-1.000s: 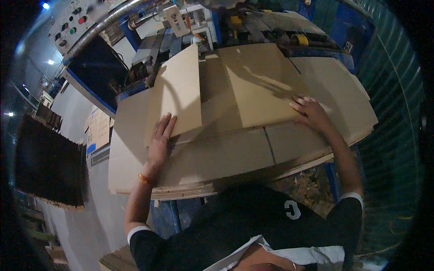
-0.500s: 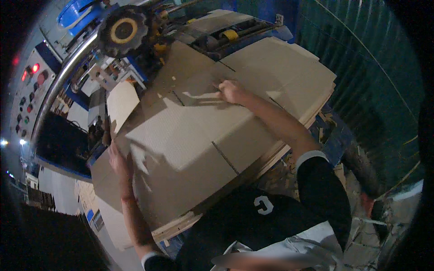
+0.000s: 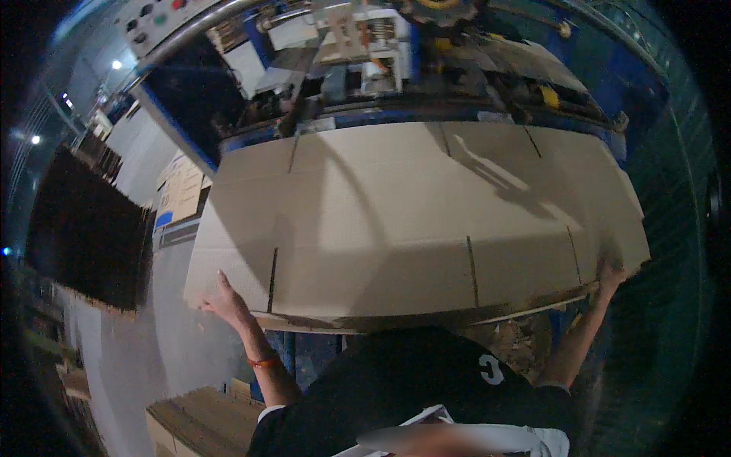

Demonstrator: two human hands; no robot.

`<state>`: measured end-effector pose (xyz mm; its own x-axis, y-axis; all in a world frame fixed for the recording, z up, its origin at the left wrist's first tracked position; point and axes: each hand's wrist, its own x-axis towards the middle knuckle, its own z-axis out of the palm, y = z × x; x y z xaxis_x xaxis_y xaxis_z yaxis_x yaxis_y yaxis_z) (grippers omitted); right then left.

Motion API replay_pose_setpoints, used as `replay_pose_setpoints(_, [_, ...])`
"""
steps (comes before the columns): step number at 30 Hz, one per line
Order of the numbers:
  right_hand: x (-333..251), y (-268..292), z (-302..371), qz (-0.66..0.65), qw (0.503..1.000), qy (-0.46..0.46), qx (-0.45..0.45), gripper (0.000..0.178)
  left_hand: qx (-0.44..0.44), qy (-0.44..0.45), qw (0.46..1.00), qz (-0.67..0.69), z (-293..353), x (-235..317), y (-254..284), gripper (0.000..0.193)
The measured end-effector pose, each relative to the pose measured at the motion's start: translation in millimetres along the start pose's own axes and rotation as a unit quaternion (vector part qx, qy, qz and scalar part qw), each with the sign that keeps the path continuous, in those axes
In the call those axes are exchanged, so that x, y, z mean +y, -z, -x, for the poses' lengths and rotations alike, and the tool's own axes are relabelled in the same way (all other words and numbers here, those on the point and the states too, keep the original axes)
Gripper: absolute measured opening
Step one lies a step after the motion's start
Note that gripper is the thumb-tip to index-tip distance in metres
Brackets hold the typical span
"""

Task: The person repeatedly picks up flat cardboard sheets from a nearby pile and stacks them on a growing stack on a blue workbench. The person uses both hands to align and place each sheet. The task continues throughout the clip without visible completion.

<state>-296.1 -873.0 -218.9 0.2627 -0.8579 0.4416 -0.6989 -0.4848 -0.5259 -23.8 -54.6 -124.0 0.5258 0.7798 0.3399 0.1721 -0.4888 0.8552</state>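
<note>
A wide tan cardboard sheet (image 3: 396,206) with dark slots cut into its long sides lies in front of me on a stack of like sheets. My left hand (image 3: 226,303) holds its near left corner, thumb lying on top and the other fingers at the edge, partly hidden. At the near right corner, my right hand (image 3: 611,276) grips the edge; it is a little blurred and some fingers are out of sight beneath. Shadows fall across the sheet's upper face.
Beyond the sheet stands a blue machine (image 3: 426,107) with metal rollers and brackets. A control panel (image 3: 164,19) is at the upper left. Dark stacked cardboard (image 3: 91,221) stands left, and another cardboard stack (image 3: 209,426) sits low left. A green corrugated wall (image 3: 678,213) rises at right.
My view has turned, and the sheet now lies lengthwise along the machine. Both hands have gone from the sheet's far part and left side to its two near corners.
</note>
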Motion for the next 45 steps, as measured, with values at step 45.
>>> replay_pose_setpoints(45, [-302.9,88.5,159.0,-0.073,0.744,0.583,-0.319,0.039,-0.471,-0.581,0.661,-0.063,67.5,115.9,4.3,0.052])
